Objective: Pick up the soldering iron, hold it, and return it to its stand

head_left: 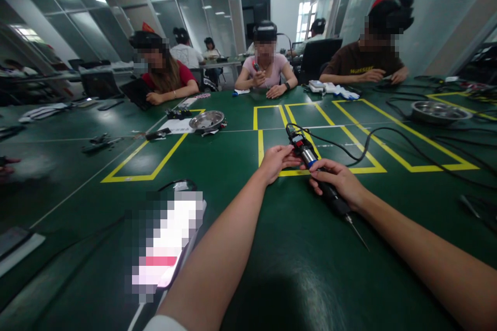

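Note:
A corded electric screwdriver (306, 153) lies tilted over the green table (295, 269), its bit pointing toward me and its black cable (373, 137) trailing off to the right. My right hand (337, 182) is closed round the screwdriver's black grip. My left hand (276, 160) touches the upper body of the tool from the left, fingers curled against it.
A phone (165, 245) lies near my left forearm. Yellow tape rectangles (361, 129) mark the table. Metal bowls stand at centre left (207, 120) and far right (435, 111). Three people sit across the table; one holds a similar tool (256, 67). Cables cross the right side.

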Action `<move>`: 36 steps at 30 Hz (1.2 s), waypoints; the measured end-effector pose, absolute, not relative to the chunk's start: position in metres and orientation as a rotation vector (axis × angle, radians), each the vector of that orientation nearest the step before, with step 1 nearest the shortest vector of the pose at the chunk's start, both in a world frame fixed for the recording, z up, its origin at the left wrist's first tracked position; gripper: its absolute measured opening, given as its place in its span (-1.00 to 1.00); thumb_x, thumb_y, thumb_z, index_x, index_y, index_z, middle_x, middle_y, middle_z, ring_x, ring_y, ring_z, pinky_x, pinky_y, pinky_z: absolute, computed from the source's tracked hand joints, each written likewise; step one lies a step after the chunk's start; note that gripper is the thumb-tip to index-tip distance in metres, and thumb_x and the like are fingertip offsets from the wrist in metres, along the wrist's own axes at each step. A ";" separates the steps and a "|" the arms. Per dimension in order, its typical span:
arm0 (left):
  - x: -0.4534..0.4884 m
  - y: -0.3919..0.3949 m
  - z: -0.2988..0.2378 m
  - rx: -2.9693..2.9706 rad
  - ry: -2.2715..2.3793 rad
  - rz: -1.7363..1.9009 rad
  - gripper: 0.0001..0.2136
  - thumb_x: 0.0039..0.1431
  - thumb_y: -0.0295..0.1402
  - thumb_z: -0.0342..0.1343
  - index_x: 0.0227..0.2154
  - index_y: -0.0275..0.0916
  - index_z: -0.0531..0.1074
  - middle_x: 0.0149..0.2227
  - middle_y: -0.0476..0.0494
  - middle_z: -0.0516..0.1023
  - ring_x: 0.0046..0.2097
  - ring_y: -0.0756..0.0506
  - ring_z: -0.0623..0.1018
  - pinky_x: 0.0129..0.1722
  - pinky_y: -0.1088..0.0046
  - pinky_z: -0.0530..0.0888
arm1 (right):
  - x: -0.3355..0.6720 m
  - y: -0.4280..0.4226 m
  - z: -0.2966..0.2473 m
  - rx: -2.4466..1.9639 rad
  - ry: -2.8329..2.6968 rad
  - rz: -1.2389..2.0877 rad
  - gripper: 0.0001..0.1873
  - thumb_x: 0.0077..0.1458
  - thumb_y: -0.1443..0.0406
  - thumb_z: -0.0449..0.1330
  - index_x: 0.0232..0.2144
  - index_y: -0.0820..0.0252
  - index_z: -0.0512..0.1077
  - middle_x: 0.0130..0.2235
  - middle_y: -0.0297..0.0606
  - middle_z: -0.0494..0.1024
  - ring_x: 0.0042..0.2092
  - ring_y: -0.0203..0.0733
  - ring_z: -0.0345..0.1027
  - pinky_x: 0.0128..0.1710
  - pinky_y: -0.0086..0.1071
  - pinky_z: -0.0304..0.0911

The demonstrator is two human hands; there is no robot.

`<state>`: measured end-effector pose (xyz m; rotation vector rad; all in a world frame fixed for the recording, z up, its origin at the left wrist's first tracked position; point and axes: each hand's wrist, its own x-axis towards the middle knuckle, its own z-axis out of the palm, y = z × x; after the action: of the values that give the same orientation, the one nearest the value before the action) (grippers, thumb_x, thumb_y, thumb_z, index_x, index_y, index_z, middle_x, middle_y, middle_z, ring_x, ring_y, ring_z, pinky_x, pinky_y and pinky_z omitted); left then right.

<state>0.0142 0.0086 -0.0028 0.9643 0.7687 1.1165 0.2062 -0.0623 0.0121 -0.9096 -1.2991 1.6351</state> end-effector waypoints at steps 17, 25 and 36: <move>0.014 0.009 -0.002 0.887 0.679 1.185 -0.93 0.21 -0.45 0.10 -0.32 -0.36 0.36 -0.30 -0.28 0.60 -0.30 -0.11 0.62 -0.11 0.24 0.51 | 0.211 -0.058 0.006 -0.770 -1.188 1.673 -0.79 -0.02 0.32 0.37 -0.31 0.17 0.44 -0.22 -0.23 0.57 -0.48 -0.31 0.35 -0.51 -0.39 0.22; 0.014 0.011 -0.004 0.920 0.678 1.153 -0.90 0.21 -0.42 0.13 -0.33 -0.37 0.38 -0.24 -0.33 0.60 -0.21 -0.15 0.62 -0.05 0.19 0.48 | 0.214 -0.057 0.003 -0.739 -1.154 1.687 -0.83 0.02 0.36 0.34 -0.29 0.16 0.46 -0.33 -0.25 0.55 -0.46 -0.30 0.35 -0.52 -0.41 0.22; 0.013 0.010 -0.001 0.823 0.631 1.169 -0.95 0.19 -0.50 0.12 -0.38 -0.38 0.37 -0.25 -0.34 0.61 -0.19 -0.17 0.64 0.04 0.08 0.46 | 0.213 -0.057 0.005 -0.728 -1.134 1.681 -0.84 0.01 0.37 0.34 -0.30 0.18 0.47 -0.12 -0.17 0.54 -0.41 -0.32 0.36 -0.51 -0.41 0.24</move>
<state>0.0126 0.0096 -0.0008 0.8234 0.6306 1.1689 0.2127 -0.0567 0.0049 -0.7277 -1.1341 1.6810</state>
